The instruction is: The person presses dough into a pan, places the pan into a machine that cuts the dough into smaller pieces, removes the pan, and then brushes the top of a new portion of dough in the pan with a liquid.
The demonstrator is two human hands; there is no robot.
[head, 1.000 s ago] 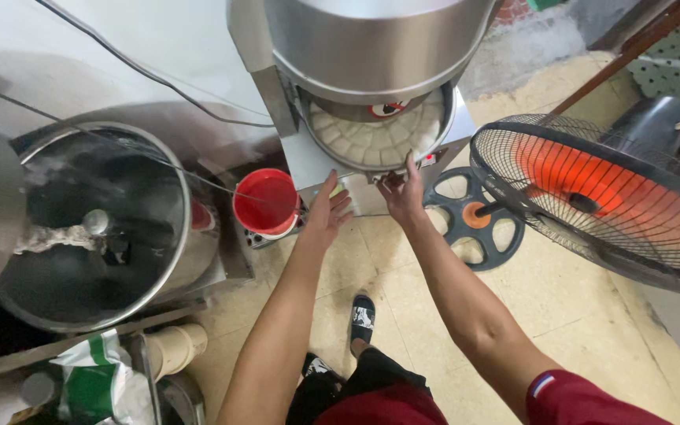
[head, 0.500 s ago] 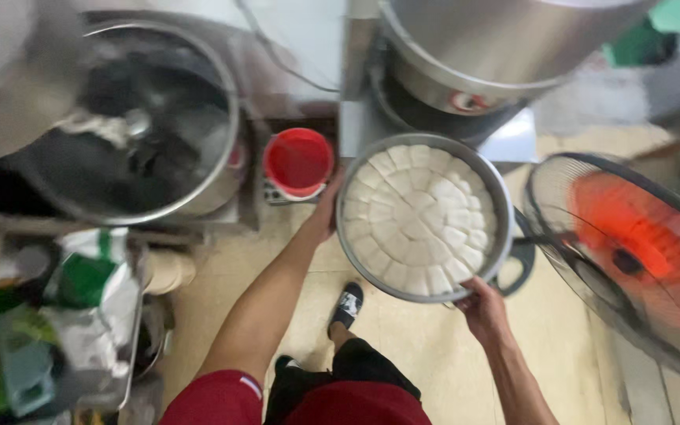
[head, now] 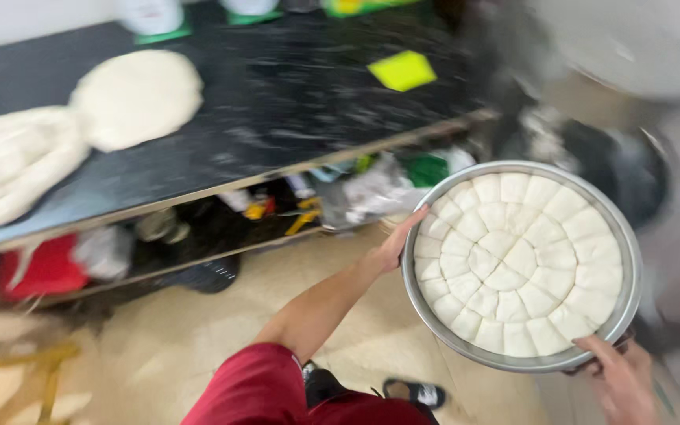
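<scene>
At the far left, long pale folds of white dough (head: pixel 5 169) lie on a black marbled worktop (head: pixel 277 102), and just beside them sits a rounder, flatter mound of white dough (head: pixel 137 96). Under the worktop a low shelf holds blurred clutter, with a red container (head: pixel 41 267) at its left end and crumpled bags nearer the middle. A yellow-green square of paper (head: pixel 403 70) rests on the worktop further right. Below, over the beige tiled floor (head: pixel 175 346), the person's left arm in a dark red sleeve reaches up to the left hand (head: pixel 393 248), whose fingers curl against the left rim of a round, shallow stainless-steel pan (head: pixel 627 236), gripping it. The pan is held level in the air between both hands, right of the worktop, and is filled with a flat disc of white dough cut into many small portions (head: pixel 522 264) in rings. At the lower right, the right hand (head: pixel 623 378) clasps the pan's near rim, thumb over the edge
</scene>
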